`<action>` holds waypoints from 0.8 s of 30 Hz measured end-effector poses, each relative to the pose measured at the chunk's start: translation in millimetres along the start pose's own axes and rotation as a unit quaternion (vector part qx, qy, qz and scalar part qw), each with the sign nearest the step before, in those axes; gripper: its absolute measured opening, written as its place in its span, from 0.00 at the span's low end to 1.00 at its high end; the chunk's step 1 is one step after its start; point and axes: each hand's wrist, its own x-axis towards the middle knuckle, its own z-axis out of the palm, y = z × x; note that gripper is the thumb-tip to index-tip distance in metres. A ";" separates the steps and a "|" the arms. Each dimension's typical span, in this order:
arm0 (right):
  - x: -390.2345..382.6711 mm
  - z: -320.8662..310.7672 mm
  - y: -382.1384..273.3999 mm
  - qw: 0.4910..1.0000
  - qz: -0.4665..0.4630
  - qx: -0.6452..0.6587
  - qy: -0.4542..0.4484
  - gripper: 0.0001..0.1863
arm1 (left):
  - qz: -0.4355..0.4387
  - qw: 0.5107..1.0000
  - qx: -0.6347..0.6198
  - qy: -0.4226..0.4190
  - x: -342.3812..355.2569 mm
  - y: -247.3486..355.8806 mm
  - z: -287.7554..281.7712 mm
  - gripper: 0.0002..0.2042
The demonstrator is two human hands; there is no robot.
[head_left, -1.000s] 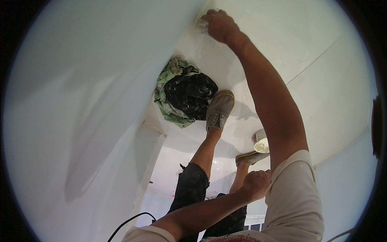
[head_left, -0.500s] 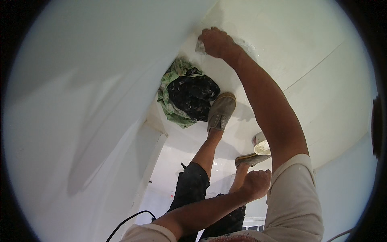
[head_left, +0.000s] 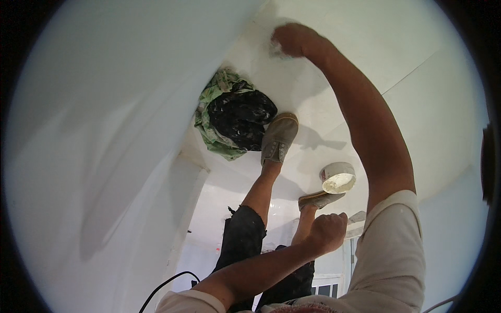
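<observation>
At the top, my right hand [head_left: 295,39] is closed, reaching far out against the white surface. A greyish, partly see-through edge shows below its fingers; blur hides what it is. My left hand [head_left: 329,232] is a fist held low, in front of my body. Beside its knuckles a pale flat piece with a grey smear [head_left: 357,218] shows, its kind unclear, and the fist hides whatever it grips. Beyond the left fist, near my shoe, is a small white tub [head_left: 339,178] with cream-coloured paste inside.
A crumpled black and green plastic bag [head_left: 237,117] lies by the white wall [head_left: 104,104] at left, touching my grey shoe [head_left: 281,133]. My other shoe [head_left: 319,199] is beside the tub. A black cable [head_left: 167,281] curves at lower left.
My right hand has moved up and to the right across the white surface. The tub, formerly half behind my right arm, now shows fully. My left fist is nearly still.
</observation>
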 end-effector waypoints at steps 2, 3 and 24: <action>-44.9 11.9 3.7 0.998 0.042 0.013 -0.049 0.15 | -0.008 1.000 -0.009 -0.005 1.0 3.8 -5.4 0.09; -69.2 16.0 7.1 0.997 0.041 0.017 -0.069 0.16 | -0.009 1.000 -0.009 -0.005 0.9 5.1 -7.7 0.08; 22.3 -23.0 -22.3 0.996 0.023 0.009 0.087 0.17 | 0.034 0.999 -0.003 -0.024 -0.6 -4.2 -9.5 0.09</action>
